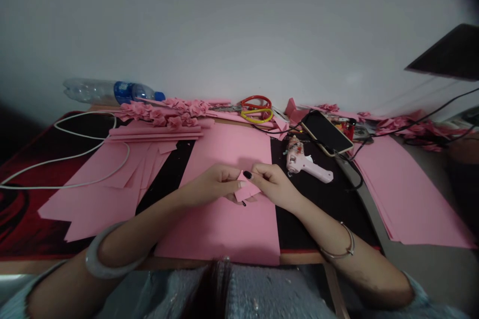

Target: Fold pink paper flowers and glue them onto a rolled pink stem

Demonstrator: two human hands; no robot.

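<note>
Blue-grey clothing point(258, 284) and a few dark strands of hair point(219, 286) lie nearest, just below the wooden edge of the bench point(301, 258). From either side a bare forearm reaches in, the left one wearing a pale bangle point(92, 259) and the right one a thin bracelet point(352, 245). Both hands meet over a large pink sheet point(224, 232) laid on the dark mat point(329, 214).

Between them is a small pink paper piece point(247, 191), raised in the fingers above that sheet. The left hand point(215, 183) pinches it from one side, thumb flat on its face and fingers beneath; the right hand point(276, 185) pinches its upper part, the dark-nailed thumb pressed onto it. Judging by these two grips, the step in hand is folding or shaping this one piece. The fingers underneath are mostly hidden, so I cannot tell whether the paper is being creased or curled.

The next move seems to call for a steady left pinch and light pressure from the right thumb, since thin paper would crumple easily. Apart from the hands, the pale glue gun point(316, 170) lies to their right, near the phone point(329, 132), with scissors point(242, 108) and pink paper flowers point(179, 109) farther back along the wall.
</note>
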